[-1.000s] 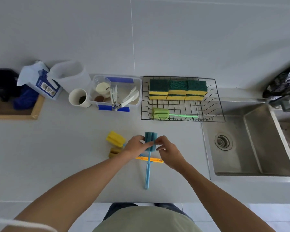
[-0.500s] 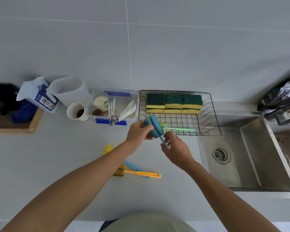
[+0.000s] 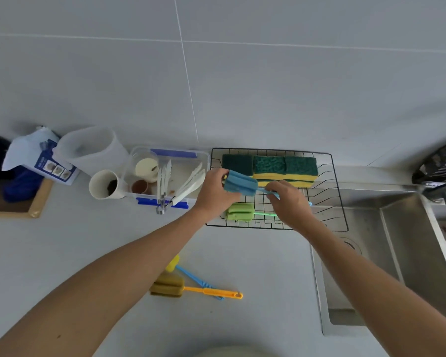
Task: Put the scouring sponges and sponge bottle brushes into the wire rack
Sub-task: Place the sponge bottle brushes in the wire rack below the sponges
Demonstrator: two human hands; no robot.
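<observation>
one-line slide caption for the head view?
Both hands, left hand and right hand, hold a blue sponge bottle brush over the wire rack beside the scouring sponges.

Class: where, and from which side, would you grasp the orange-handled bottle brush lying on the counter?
Take the orange-handled bottle brush by its thin handle from above, right of where the blue handle crosses: it lies flat, and the left forearm crowds its sponge head.
</observation>
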